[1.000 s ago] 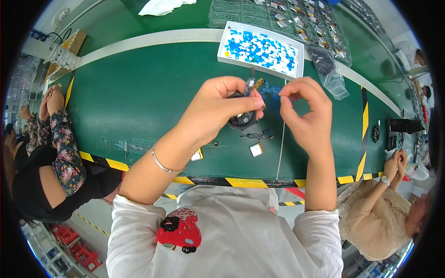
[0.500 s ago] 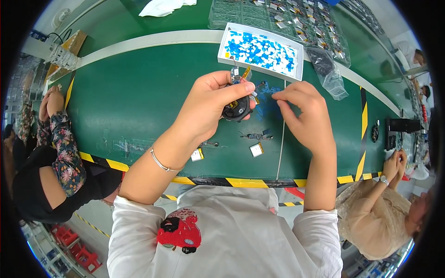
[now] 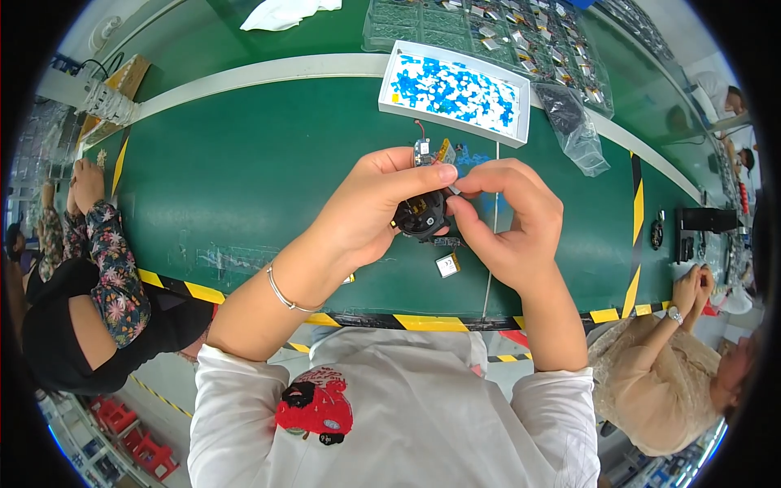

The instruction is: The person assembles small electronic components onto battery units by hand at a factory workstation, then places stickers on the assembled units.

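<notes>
My left hand (image 3: 374, 195) is closed round a black round housing (image 3: 421, 215), its thumb lying across the top. A small blue circuit board (image 3: 422, 151) with a red wire and a yellow-edged battery (image 3: 444, 152) stick up past that thumb. My right hand (image 3: 508, 215) meets the housing's right side, thumb and forefinger curled in a pinch. What sits between those fingertips is too small to make out. Below the hands, a white battery with a yellow edge (image 3: 447, 264) lies on the green mat, beside a partly hidden circuit board (image 3: 447, 241).
Beyond the hands stands a white box (image 3: 521, 134) of blue and white bits, with blue scraps (image 3: 472, 156) nearby. A clear bag (image 3: 582, 138) and a compartment tray of parts (image 3: 423, 32) lie behind. Co-workers' hands (image 3: 88, 183) rest left and right. Striped tape (image 3: 431, 322) edges the table.
My right hand has moved left and in to the housing, its fingers pinching at the edge. My left hand has shifted slightly right and down with the housing.
</notes>
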Motion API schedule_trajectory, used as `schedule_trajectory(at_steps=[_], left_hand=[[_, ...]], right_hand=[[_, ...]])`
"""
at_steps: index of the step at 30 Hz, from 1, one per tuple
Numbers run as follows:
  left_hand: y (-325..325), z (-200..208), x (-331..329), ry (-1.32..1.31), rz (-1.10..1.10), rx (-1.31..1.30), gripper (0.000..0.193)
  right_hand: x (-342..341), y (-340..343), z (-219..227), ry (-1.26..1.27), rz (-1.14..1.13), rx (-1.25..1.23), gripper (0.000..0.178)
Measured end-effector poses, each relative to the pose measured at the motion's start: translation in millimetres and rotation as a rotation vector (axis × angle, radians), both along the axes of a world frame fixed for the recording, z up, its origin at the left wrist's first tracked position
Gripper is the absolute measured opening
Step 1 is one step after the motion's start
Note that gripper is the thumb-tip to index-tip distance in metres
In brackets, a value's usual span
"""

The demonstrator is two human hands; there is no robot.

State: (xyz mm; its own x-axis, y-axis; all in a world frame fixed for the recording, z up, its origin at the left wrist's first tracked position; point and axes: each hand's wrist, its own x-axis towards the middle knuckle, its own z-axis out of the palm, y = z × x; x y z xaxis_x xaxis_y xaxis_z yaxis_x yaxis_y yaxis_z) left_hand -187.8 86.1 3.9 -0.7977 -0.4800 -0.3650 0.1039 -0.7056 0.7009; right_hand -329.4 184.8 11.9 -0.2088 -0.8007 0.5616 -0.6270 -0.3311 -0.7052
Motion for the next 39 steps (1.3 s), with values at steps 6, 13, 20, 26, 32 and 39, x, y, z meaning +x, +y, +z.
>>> schedule_trajectory(at_steps=[6,13,20,26,32,39], left_hand=[[2,1,0,0.022,0.015,0.041,0.02],[7,13,1,0.084,-0.003,-0.131,0.021],[16,10,-1,0.1,-0.039,-0.263,0.037],[23,12,4,0.161,-0.022,-0.259,0.032],[24,11,4,0.157,-0.018,-0.37,0.038],[24,12,5,0.168,-0.023,-0.367,0.037]], right_hand=[[-1,1,1,-0.035,-0.015,0.045,0.017],[-11,3,5,-0.305,-0.089,0.104,0.013],[-4,3,8,0.222,-0.109,-0.051,0.018],[-4,2,9,0.325,-0.136,-0.1,0.02],[-2,2,8,0.342,-0.158,-0.119,0.019],[0,3,6,0.406,-0.173,-0.171,0.019]])
